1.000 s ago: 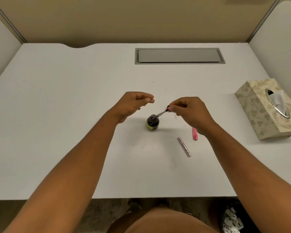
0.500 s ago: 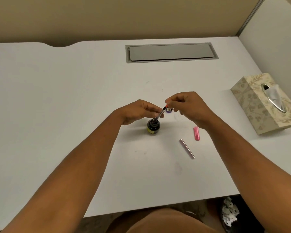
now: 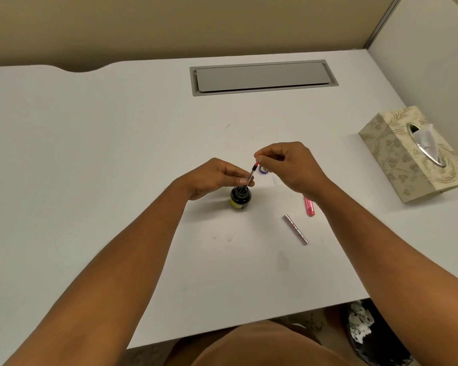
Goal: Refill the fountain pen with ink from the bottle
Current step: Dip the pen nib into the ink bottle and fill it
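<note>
Left hand (image 3: 212,178) has come in from hovering apart a second ago and now pinches the lower shaft of the pen's converter section (image 3: 250,177) just above the ink bottle (image 3: 239,198), which sits directly beneath its fingertips; the tip stands in the open mouth, so the draw step looks set up. Right hand (image 3: 286,165), up and beside, pinches the red end knob with thumb and forefinger, other fingers curled. Pink pen part (image 3: 309,206) and metallic barrel (image 3: 295,229) lie near the right wrist.
</note>
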